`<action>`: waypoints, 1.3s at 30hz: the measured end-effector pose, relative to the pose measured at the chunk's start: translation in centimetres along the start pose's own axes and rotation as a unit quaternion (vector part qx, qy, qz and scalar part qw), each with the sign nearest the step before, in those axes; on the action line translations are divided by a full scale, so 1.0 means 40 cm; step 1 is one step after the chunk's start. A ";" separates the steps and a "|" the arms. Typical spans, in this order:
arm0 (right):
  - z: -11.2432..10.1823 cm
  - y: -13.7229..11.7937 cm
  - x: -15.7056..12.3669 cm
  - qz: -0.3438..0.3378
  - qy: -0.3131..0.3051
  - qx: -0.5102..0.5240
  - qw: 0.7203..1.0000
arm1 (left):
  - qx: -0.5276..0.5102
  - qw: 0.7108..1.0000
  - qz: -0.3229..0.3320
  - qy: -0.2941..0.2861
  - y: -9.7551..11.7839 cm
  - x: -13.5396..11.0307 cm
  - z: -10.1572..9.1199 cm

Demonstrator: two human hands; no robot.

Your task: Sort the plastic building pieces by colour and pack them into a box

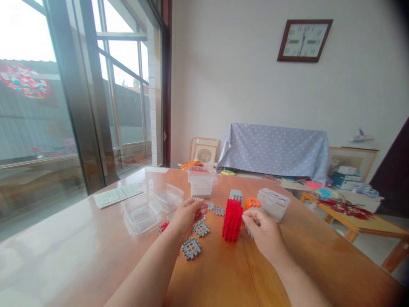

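Observation:
A tall stack of red interlocking plastic tiles stands on the table. At its right side is my right hand, thumb and forefinger pinched at the edge of the stack. My left hand is over the loose pieces to the left, its fingers closed together; what they hold, if anything, is hidden. Grey notched tiles lie around it, including one grey tile nearest me and another grey tile just beyond. A red tile is partly hidden by my left arm. Orange tiles sit behind my right hand, beside a grey stack.
Two clear plastic tubs, a nearer tub and a farther tub, stand at the left near a printed sheet. A lidded clear box is at the right. Another clear container stands toward the table's far edge.

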State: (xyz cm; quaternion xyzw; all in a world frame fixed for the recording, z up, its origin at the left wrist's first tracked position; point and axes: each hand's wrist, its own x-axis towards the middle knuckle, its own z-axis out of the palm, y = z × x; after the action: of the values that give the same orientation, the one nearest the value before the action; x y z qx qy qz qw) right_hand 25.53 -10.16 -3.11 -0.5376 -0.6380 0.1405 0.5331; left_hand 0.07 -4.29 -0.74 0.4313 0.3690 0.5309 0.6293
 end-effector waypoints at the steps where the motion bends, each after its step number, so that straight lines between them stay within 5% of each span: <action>1: 0.001 0.003 0.001 0.002 0.001 -0.001 1.000 | 0.002 1.000 0.001 0.005 0.001 0.001 -0.002; 21: 0.012 0.015 -0.002 -0.014 0.015 -0.030 0.999 | 0.061 0.997 0.016 0.036 0.005 0.020 -0.029; 26: 0.002 -0.004 -0.005 -0.018 0.025 -0.040 0.999 | 0.165 0.985 0.033 0.022 0.013 0.026 -0.054; 29: -0.003 -0.022 -0.012 -0.023 0.028 -0.036 0.999 | 0.348 0.935 0.068 0.018 0.020 0.027 -0.083; 35: 0.001 -0.046 -0.025 -0.024 0.023 -0.033 0.999 | 0.674 0.736 0.056 -0.011 0.023 0.007 -0.118; 37: 0.002 -0.049 -0.027 -0.025 0.021 -0.035 0.999 | 0.713 0.700 0.038 -0.024 0.021 0.002 -0.118; 39: 0.003 -0.049 -0.029 -0.025 0.022 -0.035 0.999 | 0.716 0.697 0.027 -0.018 0.015 0.004 -0.117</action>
State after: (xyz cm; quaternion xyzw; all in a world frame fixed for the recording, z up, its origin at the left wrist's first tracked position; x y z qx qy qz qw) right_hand 24.22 -11.82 -2.28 -0.5427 -0.6441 0.0930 0.5309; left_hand -4.44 -3.40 -1.87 0.7708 0.6146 0.1149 0.1226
